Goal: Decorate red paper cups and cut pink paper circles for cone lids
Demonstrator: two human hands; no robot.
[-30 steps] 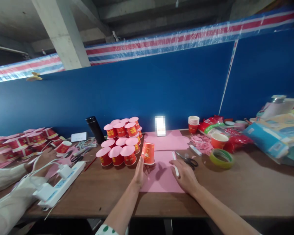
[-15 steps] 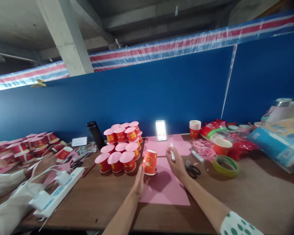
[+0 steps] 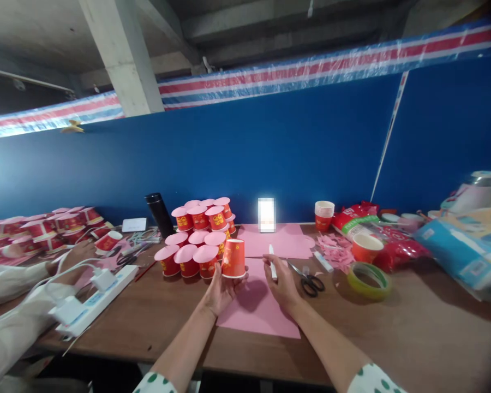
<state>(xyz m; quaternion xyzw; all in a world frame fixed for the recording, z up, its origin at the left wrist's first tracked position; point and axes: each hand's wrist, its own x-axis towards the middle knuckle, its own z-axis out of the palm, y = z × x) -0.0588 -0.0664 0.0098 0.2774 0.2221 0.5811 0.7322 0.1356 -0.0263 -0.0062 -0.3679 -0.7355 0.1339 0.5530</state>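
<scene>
Left hand (image 3: 219, 288) fingers clamp an upturned red paper cup (image 3: 233, 258), just left of the right hand's (image 3: 281, 280) upright, gripped white marker (image 3: 272, 267).

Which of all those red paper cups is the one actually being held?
The upside-down cup in the left hand, over the pink sheet. It has no pink cap, unlike the stacked cups behind.
</scene>
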